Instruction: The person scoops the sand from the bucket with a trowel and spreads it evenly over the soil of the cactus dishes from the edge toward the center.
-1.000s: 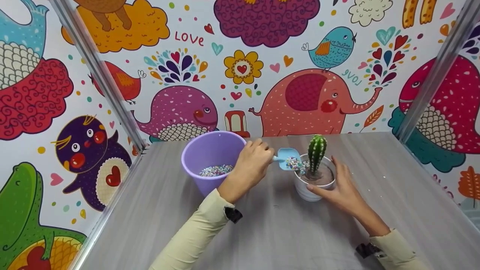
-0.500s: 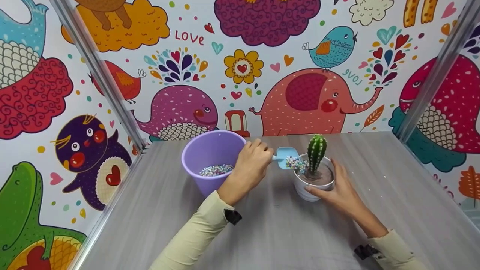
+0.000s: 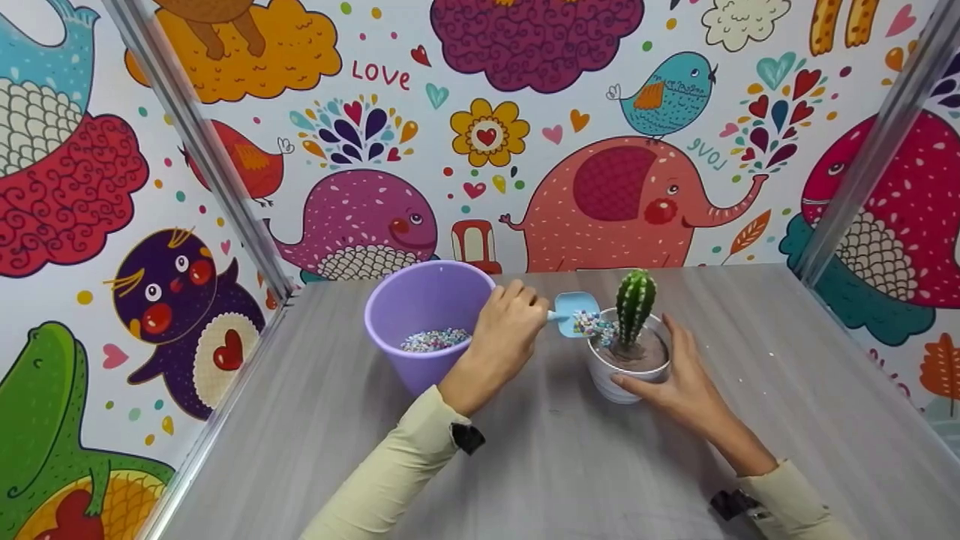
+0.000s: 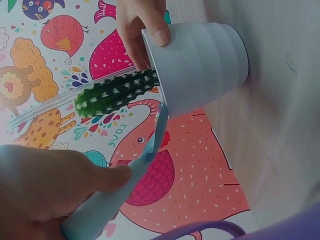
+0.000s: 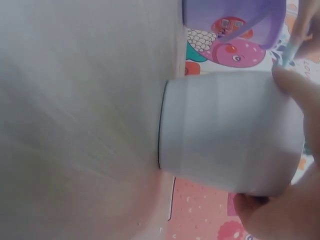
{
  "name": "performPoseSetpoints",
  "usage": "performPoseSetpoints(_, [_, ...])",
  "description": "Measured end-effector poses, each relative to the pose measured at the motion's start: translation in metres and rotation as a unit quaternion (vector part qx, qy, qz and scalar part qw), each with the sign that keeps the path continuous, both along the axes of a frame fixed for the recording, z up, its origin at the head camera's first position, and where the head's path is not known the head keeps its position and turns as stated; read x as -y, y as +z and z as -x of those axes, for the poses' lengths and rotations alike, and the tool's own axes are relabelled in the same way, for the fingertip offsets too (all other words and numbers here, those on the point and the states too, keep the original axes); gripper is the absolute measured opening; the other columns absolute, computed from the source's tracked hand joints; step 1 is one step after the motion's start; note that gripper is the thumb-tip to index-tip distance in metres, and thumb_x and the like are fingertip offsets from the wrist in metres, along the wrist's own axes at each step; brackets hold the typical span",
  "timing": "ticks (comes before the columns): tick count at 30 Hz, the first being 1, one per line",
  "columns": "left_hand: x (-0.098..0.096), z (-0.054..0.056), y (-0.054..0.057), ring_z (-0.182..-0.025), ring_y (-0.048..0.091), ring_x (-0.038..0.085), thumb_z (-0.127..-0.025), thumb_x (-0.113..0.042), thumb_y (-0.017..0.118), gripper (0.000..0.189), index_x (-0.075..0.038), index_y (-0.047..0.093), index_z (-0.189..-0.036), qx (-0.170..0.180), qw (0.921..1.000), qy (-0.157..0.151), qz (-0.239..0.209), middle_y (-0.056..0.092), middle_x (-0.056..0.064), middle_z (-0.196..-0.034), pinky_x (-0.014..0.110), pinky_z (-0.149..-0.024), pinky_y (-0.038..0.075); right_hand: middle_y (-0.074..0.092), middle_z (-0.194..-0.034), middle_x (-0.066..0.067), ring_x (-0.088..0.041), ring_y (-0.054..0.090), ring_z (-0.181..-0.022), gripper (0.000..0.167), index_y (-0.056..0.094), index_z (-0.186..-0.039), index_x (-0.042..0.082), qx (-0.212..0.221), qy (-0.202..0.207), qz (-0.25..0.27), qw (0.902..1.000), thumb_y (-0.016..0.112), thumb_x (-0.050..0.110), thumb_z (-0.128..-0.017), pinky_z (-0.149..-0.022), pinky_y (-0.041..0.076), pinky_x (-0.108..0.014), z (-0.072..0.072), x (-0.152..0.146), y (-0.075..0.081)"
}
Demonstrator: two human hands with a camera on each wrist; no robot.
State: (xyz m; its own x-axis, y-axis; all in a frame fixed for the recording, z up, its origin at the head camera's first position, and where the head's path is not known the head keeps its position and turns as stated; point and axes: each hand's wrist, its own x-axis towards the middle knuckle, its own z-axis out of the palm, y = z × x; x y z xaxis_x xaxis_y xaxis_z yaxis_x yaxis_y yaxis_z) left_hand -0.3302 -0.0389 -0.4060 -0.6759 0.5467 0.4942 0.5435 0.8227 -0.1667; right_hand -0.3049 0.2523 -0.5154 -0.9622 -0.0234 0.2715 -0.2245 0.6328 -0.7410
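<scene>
My left hand [image 3: 504, 330] grips the handle of a light blue scoop [image 3: 576, 306], whose blade reaches to the left rim of a white pot [image 3: 616, 384]. Small multicoloured pebbles [image 3: 589, 324] lie on the blade and over the rim, at the edge of the brown soil [image 3: 637, 358]. A green cactus [image 3: 634, 300] stands upright in that soil. Around the right side of the pot, my right hand [image 3: 686, 382] holds it, the thumb at the front and the fingers behind. In the left wrist view the scoop [image 4: 150, 150] touches or nearly touches the pot rim.
Left of the pot stands a purple bucket [image 3: 382, 300] with more multicoloured pebbles [image 3: 435, 340] at its bottom. A few tiny white bits lie on the grey table [image 3: 570, 465] to the right. Printed panels with metal corner posts [image 3: 217, 180] enclose the back and sides.
Almost nothing moves: the blade and pebbles have shifted very slightly, and the view has drifted a little. Both hands keep their holds.
</scene>
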Motion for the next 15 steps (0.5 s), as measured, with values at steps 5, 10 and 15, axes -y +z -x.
performPoseSetpoints(5, [-0.0015, -0.0015, -0.0012, -0.096, 0.063, 0.021, -0.097, -0.013, 0.08, 0.014, -0.014, 0.082, -0.11, -0.027, 0.9996, 0.006, 0.007, 0.078, 0.003, -0.103, 0.033, -0.083, 0.05, 0.024, -0.169, -0.027, -0.049, 0.029, -0.158, 0.134, 0.013, -0.173, 0.009, -0.008, 0.001, -0.008, 0.9999, 0.095, 0.054, -0.078, -0.121, 0.029, -0.079, -0.0013, -0.0008, 0.0007])
performPoseSetpoints(10, [-0.0025, -0.0027, -0.0012, -0.096, 0.063, 0.021, -0.094, -0.011, 0.081, 0.014, -0.015, 0.082, -0.107, -0.048, 0.9987, 0.012, 0.013, 0.077, 0.002, -0.101, 0.034, -0.082, 0.05, 0.019, -0.173, -0.024, -0.049, 0.022, -0.162, 0.123, 0.013, -0.173, 0.013, -0.002, 0.031, 0.001, 0.9995, 0.091, 0.047, -0.084, -0.121, 0.023, -0.083, -0.0011, -0.0046, 0.0032])
performPoseSetpoints(15, [-0.0035, -0.0018, -0.0023, -0.097, 0.063, 0.021, -0.096, -0.013, 0.082, 0.015, -0.014, 0.082, -0.111, -0.041, 0.999, 0.015, 0.007, 0.077, 0.002, -0.103, 0.033, -0.084, 0.049, 0.024, -0.171, -0.025, -0.049, 0.025, -0.162, 0.119, 0.016, -0.173, 0.014, -0.003, 0.04, 0.007, 0.9992, 0.09, 0.047, -0.086, -0.121, 0.024, -0.082, -0.0005, -0.0028, 0.003])
